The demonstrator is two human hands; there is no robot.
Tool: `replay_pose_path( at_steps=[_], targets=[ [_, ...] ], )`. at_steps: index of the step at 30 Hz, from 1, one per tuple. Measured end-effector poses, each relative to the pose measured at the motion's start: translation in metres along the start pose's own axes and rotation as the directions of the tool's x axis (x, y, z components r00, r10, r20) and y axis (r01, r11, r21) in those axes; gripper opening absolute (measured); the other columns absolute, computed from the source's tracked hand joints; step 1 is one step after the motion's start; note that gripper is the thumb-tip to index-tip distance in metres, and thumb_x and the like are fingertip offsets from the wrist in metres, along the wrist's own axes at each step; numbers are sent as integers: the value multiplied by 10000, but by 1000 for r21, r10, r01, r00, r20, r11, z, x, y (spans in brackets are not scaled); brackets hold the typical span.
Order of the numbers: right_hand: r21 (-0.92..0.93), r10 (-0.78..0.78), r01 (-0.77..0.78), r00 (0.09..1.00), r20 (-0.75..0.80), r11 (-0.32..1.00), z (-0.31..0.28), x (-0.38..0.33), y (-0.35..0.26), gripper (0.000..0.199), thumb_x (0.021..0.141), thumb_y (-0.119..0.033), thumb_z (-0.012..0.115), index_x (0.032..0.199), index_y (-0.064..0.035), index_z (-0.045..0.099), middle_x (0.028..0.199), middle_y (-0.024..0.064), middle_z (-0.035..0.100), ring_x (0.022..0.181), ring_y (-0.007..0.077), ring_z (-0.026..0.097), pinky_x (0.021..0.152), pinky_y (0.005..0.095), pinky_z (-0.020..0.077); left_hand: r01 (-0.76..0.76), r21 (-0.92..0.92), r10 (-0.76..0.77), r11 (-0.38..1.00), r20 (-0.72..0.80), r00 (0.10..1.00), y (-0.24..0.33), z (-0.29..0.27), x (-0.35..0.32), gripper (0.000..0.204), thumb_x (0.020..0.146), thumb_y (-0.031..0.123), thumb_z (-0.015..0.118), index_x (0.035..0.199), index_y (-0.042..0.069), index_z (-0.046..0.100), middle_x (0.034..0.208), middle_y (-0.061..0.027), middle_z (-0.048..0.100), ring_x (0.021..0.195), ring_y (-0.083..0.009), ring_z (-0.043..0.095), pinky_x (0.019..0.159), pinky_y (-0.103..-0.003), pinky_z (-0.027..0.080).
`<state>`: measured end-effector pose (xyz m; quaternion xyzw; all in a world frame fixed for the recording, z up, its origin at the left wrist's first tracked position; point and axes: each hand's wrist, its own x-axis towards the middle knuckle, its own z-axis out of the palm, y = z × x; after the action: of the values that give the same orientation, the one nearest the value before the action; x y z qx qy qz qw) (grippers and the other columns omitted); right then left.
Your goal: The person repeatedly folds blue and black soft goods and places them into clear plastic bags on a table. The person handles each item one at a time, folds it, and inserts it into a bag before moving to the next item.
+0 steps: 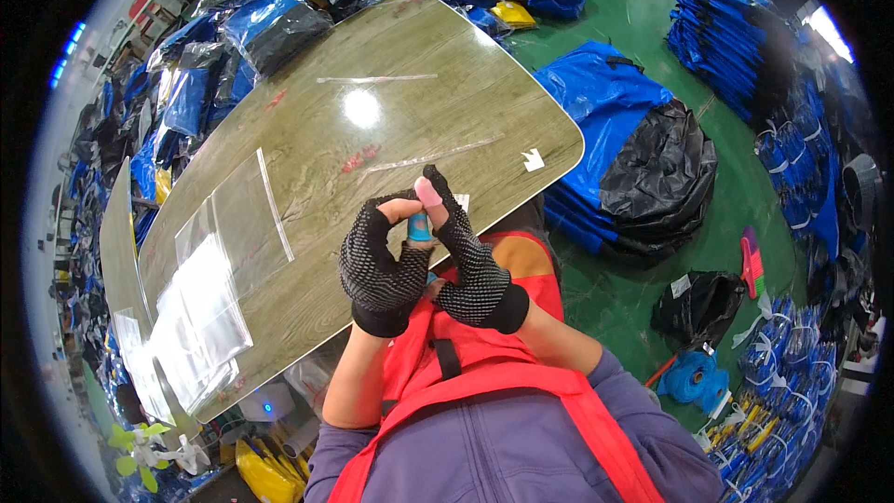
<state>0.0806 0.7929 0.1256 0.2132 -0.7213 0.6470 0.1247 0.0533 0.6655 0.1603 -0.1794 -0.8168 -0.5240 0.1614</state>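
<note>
Floor: green, running along the right side, crowded with stock.

Counter: long wood-grain top with rounded corners, slanting from lower left to upper right; glare spot near its middle; two strips of clear tape and a small white scrap lay on the bare part.

Stacks of folded blue bags: stood on the floor at upper right, well apart from the counter.

Heap of packed blue and black goods in clear wrap: piled over the far left end of the counter and beyond it.

Blue and black bundle: sat on the floor just beside the counter's right corner.

Clear plastic bags: a loose stack lay on the near left end of the counter, one single bag spread flat beside it.

Red apron: worn over a purple top, straps crossing below the hands.

Black bag and blue cord spool: on the floor at lower right.

Left hand: in a black fingerless knit glove, fingers curled, pinching the blue finger cot.

Right hand: same glove, raised in front of the chest at the counter's near edge, pressed against the left; its thumb stood upright with the finger cot around its base, pink tip bare. Whether it gripped anything could not be told.
</note>
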Motion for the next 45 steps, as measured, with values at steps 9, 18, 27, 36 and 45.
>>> replay_pose_path(
  at_steps=[9,18,27,36,45],
  targets=[
    [417,197,-258,963,184,872,-4,-12,-16,956,762,-186,616,1518,-57,46,1578,147,96,1440,294,125,1135,403,194,-98,116,100,988,-12,995,-2,3,-2,287,712,14,688,992,71,675,876,-124,664,785,-286,649,714,-344,503],
    [550,148,-277,952,268,788,-7,-16,-38,1046,722,6,601,1525,-126,-56,1516,104,219,1241,184,398,944,313,452,-307,18,307,952,1,952,6,-8,7,255,664,106,745,900,87,652,759,-114,612,666,-300,583,610,-371,457],
    [-681,-16,8,1000,-6,732,-15,-11,-34,980,615,-119,721,1490,-246,299,1510,258,204,1347,447,303,1074,598,239,-105,-42,105,994,2,994,4,-3,-8,225,729,63,696,952,44,670,903,-160,663,816,-320,648,741,-360,505],
    [-916,-143,-26,986,-90,401,-25,-10,-26,413,889,-248,509,1298,-232,563,1488,132,366,1377,433,275,1056,705,119,-208,384,122,900,237,964,26,-11,-4,211,789,60,656,998,85,669,905,-125,678,798,-288,658,711,-344,510],
    [-857,-218,-62,955,-199,511,-47,-32,-2,278,858,-244,578,1112,-140,621,1491,70,379,1383,364,312,1061,672,187,-222,295,77,929,432,899,4,25,-3,142,783,87,657,924,69,647,814,-124,650,733,-282,653,667,-340,509]
  ],
)
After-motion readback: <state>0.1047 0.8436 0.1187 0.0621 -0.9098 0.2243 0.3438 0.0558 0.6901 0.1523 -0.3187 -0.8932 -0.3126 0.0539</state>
